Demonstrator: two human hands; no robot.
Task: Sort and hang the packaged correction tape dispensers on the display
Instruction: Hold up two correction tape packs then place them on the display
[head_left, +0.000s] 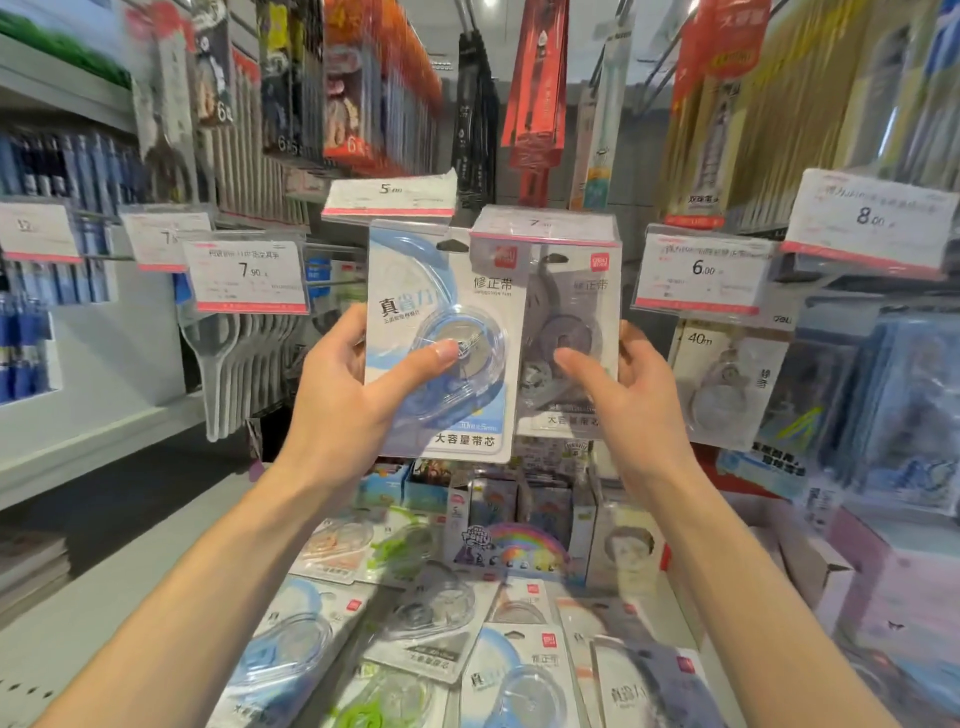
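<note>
Glossy plastic over printed card

The blue package (441, 343) carries a clear, shiny plastic blister on smooth card; beside it, the grey package (569, 332) matches.

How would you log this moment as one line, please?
left hand: grips blue pack | right hand: grips grey pack | unhung

The blue correction tape pack (441, 343) reads 修正带 and, at its foot, 大容量带芯. Price tags hang around it: 7.90 on the tag to the left (248, 272), 6.00 on the tag to the right (702, 270), 8.00 on the far right tag (872, 217). A pack lower right (727, 382) says 40m.
</note>
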